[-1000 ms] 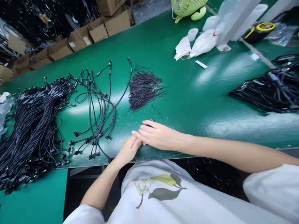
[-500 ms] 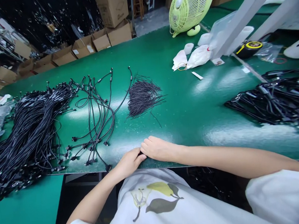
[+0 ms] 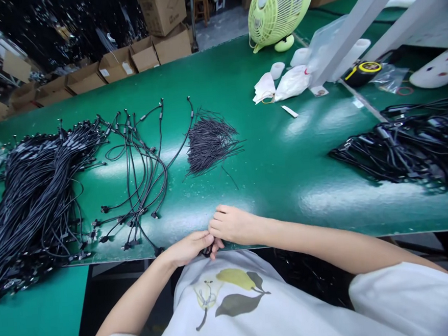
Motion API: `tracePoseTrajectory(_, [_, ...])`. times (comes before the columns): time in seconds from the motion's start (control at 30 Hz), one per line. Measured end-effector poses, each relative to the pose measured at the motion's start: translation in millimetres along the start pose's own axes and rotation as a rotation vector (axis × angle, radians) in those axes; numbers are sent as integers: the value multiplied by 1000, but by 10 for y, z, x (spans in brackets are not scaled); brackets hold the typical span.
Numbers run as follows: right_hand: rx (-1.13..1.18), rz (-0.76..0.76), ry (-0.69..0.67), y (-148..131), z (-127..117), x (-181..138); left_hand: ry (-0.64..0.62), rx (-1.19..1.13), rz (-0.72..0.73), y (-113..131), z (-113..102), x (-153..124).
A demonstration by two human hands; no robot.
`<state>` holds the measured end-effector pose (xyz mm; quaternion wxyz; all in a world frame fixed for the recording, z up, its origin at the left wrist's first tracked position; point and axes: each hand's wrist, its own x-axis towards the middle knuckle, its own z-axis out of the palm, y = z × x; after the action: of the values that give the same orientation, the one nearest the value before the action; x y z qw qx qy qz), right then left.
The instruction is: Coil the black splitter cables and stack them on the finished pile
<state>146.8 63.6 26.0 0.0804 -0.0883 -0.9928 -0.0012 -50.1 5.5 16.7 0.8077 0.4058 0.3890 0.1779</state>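
My left hand and my right hand meet at the near edge of the green table, fingers curled together. Between them a small dark piece of cable shows, pinched by both hands just over the table edge. A loose fan of black cables with plugs lies a short way to the left of my hands. Behind them sits a pile of thin black ties.
A big heap of black cables covers the left end of the table, another heap lies at the right. A green fan, white bags and a tape roll stand at the back. Cardboard boxes line the far side.
My right hand has curled from flat on the table and both hands have drawn back to the near edge, now pinching a dark cable piece between them.
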Motion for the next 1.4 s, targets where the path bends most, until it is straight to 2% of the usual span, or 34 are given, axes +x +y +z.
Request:
tracePoseTrajectory(0.07, [-23, -27, 21, -33, -11, -1, 14, -104, -11, -48, 49, -10])
tracePoseTrajectory(0.17, [-37, -34, 70, -46, -44, -24, 131, -182, 33, -121, 143, -7])
tracePoseTrajectory(0.23, [-16, 52, 168, 3, -84, -74, 220, -208, 85, -116, 163, -5])
tracePoseTrajectory(0.27, [6, 170, 233, 50, -103, -112, 269, -224, 119, -88, 153, -5])
tracePoseTrajectory(0.33, [48, 552, 317, 183, -115, -205, 375, -270, 200, 11, 109, -1])
tracePoseTrajectory(0.4, [97, 958, 262, 337, -66, -294, 456, -317, 278, 138, 68, 15])
tracePoseTrajectory(0.43, [124, 1091, 200, 406, -20, -327, 474, -333, 305, 197, 59, 29])
tracePoseTrajectory(0.47, [151, 1169, 141, 463, 35, -350, 481, -343, 322, 247, 61, 48])
tracePoseTrajectory(0.53, [196, 1219, 83, 526, 143, -367, 473, -343, 337, 313, 88, 94])
tracePoseTrajectory(0.63, [224, 1236, 110, 486, 205, -356, 475, -344, 341, 329, 134, 159])
tracePoseTrajectory(0.77, [368, 1147, 138, 283, 105, -289, 465, -347, 304, 279, 150, 204])
tracePoseTrajectory(0.83, [602, 1049, 180, 175, 65, -210, 443, -337, 290, 263, 156, 215])
tracePoseTrajectory(0.93, [1028, 939, 355, 63, 81, -64, 445, -353, 320, 266, 170, 222])
tracePoseTrajectory(1.0, [1123, 902, 429, 22, 123, 16, 455, -379, 345, 269, 167, 220])
tracePoseTrajectory(1.1, [955, 815, 434, -25, 165, 88, 486, -343, 384, 243, 125, 224])
tracePoseTrajectory(1.2, [510, 668, 426, -56, 137, 127, 603, -37, 444, 187, 49, 254])
tracePoseTrajectory(1.3, [-5, 398, 376, -16, 47, 152, 708, 288, 490, 162, -21, 288])
tracePoseTrajectory(1.4, [-282, 97, 315, 105, -76, 160, 657, 426, 480, 187, -54, 286])
